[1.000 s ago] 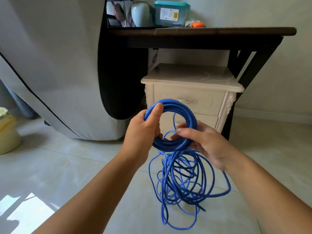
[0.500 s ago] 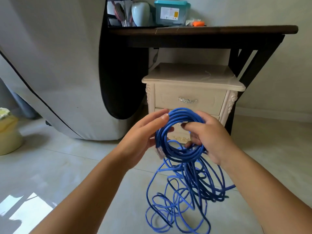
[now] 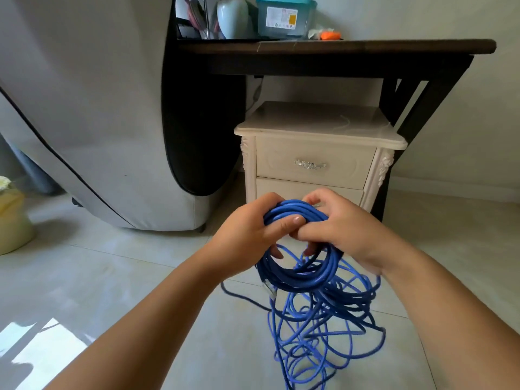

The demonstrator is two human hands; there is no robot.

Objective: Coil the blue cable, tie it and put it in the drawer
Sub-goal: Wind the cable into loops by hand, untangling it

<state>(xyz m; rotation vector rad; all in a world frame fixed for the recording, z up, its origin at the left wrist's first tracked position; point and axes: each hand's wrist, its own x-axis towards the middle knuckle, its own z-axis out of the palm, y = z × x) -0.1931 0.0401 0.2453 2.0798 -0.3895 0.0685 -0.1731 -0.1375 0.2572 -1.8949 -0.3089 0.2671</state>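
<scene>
Teal box (image 3: 285, 16) on dark table (image 3: 337, 47)

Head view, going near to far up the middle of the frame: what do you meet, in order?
blue cable → cream nightstand → dark table → teal-lidded box

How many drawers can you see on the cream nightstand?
2. The upper drawer, with a silver handle, is just under the top; the lower drawer sits below, partly hidden behind the left hand and right hand holding the blue cable. Both are closed.
</scene>
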